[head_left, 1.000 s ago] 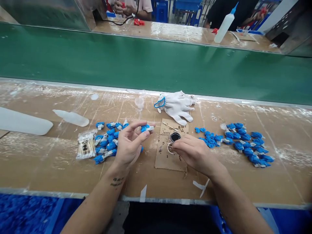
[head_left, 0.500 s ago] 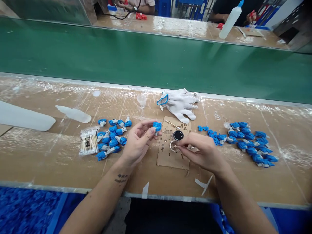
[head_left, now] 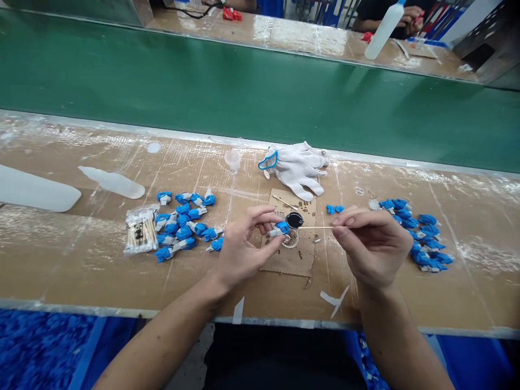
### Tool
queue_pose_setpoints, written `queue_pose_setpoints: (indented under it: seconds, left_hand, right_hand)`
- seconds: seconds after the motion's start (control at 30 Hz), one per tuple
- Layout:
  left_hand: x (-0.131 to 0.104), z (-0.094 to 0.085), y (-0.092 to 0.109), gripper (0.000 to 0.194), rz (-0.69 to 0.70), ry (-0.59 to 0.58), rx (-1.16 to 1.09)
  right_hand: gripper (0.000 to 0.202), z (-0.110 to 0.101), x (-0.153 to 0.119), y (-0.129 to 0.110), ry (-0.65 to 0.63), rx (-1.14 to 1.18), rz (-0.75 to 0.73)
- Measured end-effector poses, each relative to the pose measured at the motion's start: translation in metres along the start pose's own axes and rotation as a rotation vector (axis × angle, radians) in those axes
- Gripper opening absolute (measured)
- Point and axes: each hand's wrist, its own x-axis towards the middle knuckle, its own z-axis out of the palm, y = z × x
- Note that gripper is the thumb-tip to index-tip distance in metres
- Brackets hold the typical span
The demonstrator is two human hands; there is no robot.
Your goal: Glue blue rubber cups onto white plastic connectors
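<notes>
Blue-and-grey lumpy piece (head_left: pixel 280 228): pinched in my left grip (head_left: pixel 244 248), over stained brown cardboard (head_left: pixel 290 266). Right grip (head_left: pixel 374 246) has backed off the black-filled round cup (head_left: pixel 294 220), pinching a thin pale stick (head_left: pixel 319 227), now aimed at the piece. Looks lined up; contact unclear.

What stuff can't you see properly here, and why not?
Head view:
Part of the blue piece: covered by the left hand.
One end of the thin stick: hidden in the right hand.
Its other tip: too small.
Big white thing: cut off by the left edge.
Squeeze bottle: cut off by the top edge.
Swab bag: its marks too small to read.
</notes>
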Motion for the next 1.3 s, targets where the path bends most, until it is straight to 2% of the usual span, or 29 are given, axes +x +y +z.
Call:
queue_pose_setpoints:
  seconds: [0.2,0.53,0.77,0.97,1.03,1.2,1.27,1.3]
  left_hand:
    - [-0.004,0.004,0.003,0.059,0.019,-0.023,0.031]
    - [-0.002,0.003,0.007,0.060,0.023,0.000,0.009]
    - [-0.003,0.004,0.005,0.061,0.008,0.003,-0.005]
    - [-0.002,0.002,0.005,0.057,-0.003,0.011,0.016]
    - [0.000,0.000,0.004,0.056,0.000,0.032,0.032]
    - [0.005,-0.010,0.002,0.054,0.001,0.086,0.033]
    - [0.007,-0.013,0.002,0.052,-0.016,0.109,0.025]
    - [0.007,-0.013,0.003,0.051,-0.028,0.121,0.013]
  right_hand:
    - [0.022,0.004,-0.004,-0.002,-0.109,0.039,0.019]
    - [0.017,0.007,-0.005,0.002,-0.177,-0.020,0.027]
    - [0.024,0.009,-0.006,0.002,-0.187,0.000,-0.010]
    - [0.023,-0.010,-0.001,0.002,-0.153,-0.026,-0.060]
    - [0.025,-0.016,0.003,0.003,-0.244,-0.041,-0.071]
    - [0.012,-0.014,0.007,0.005,-0.743,-0.267,-0.125]
    - [0.010,-0.022,0.008,0.007,-0.823,-0.291,-0.096]
    - [0.017,-0.030,0.009,0.008,-0.790,-0.292,-0.070]
